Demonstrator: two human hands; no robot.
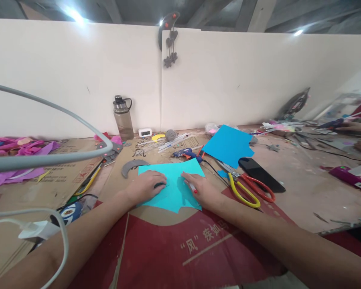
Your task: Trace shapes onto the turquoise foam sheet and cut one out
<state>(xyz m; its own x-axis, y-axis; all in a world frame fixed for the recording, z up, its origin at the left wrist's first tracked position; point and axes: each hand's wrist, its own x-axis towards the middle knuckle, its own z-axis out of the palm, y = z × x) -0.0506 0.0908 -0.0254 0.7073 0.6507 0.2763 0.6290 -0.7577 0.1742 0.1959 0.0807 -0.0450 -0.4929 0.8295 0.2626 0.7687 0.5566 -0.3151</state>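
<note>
**Teal sheet (172, 197) flat under both my hands**

The grey crescent (129, 167) crowds the sheet's far left corner. My left hand (149, 187) rests palm down on the sheet's left side, fingers bent over a dark patch (160, 185); I cannot tell whether they grip it. The sheet lies before me on cardboard (156, 216). I judge it light, bendy and easily shifted; the straight far edge looks a better hold than the jagged near one. My right hand (201, 188) grasps a pen (193, 188) over its right side. Beyond that, the glue gun (186, 153), blue sheet (228, 144) and scissors (243, 188) limit movement; toward me seems roomier.
</note>
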